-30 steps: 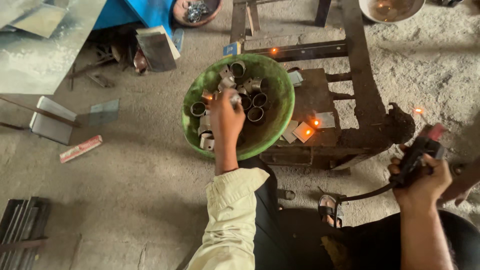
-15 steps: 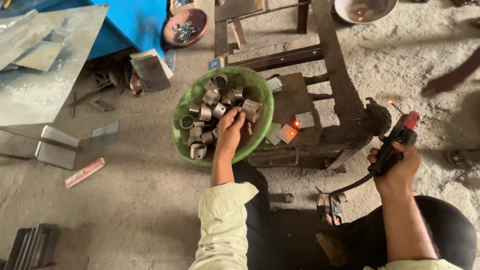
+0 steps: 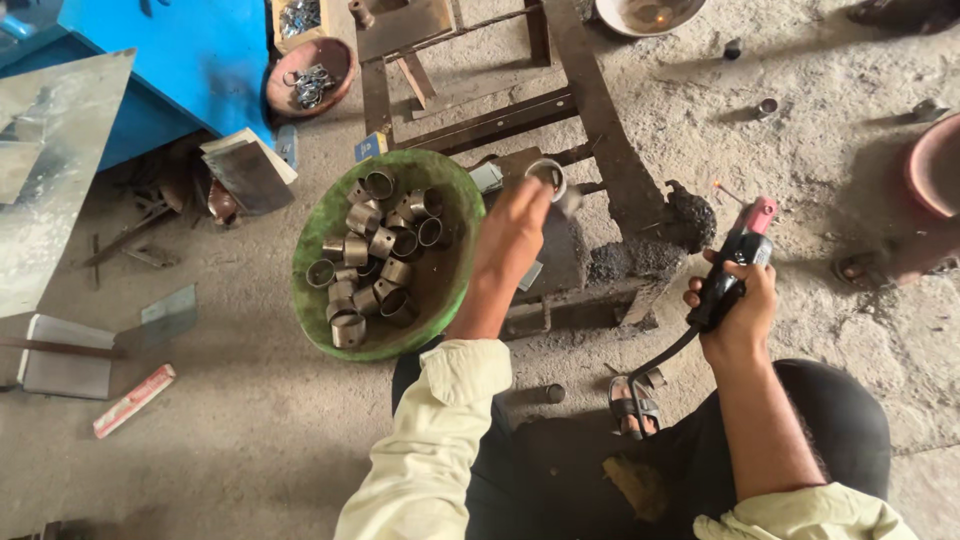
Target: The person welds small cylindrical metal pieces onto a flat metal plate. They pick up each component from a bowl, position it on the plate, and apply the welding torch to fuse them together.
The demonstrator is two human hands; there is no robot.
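My left hand [image 3: 512, 232] pinches a short grey metal ring sleeve [image 3: 546, 176] by its rim, fingers closed on it, just above the dark rusty steel frame [image 3: 600, 130] that stands on the concrete floor [image 3: 200, 450]. I hold it off the green round bowl [image 3: 455, 290], past that bowl's right rim, so its open end faces up. The bowl lies on the floor by my knee, close to hand, heaped with more brownish metal ring sleeves [image 3: 375, 265]. My right hand [image 3: 735, 310] is wrapped tight round the black welding holder with its pink tip [image 3: 738, 262], tip pointed up and away from the frame's blackened right corner, its cable trailing down by my sandal [image 3: 632, 402].
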